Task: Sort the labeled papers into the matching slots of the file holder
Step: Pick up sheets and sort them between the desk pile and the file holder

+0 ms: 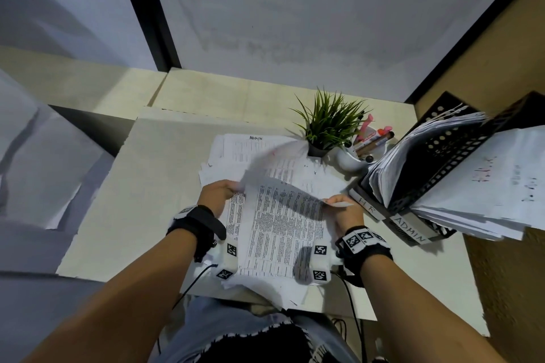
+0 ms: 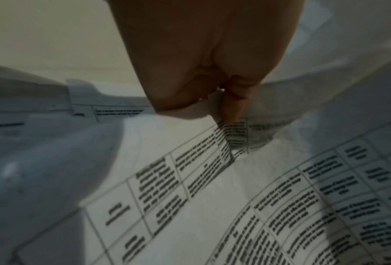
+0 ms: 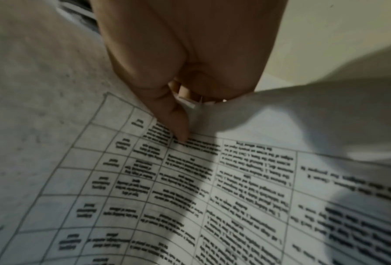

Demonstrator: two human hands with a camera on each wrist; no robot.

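Only your head view shows the file holder [image 1: 436,168]; your left hand [image 1: 216,193] and right hand [image 1: 343,211] each pinch the printed sheet [image 1: 280,215] between curled fingers [image 3: 178,125].

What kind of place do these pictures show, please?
Probably an office desk or cubicle. A black file holder with slots labeled HR and ADMIN stands at the right, printed papers lie on the desk, and a small potted plant stands beside a cup of pens.

papers [image 1: 277,215] are spread at the desk's [image 1: 147,186] near edge, centre | file holder [image 1: 436,168] is set at the right edge | plant [image 1: 327,127] and cup [image 1: 356,156] are placed behind the papers, left of the holder
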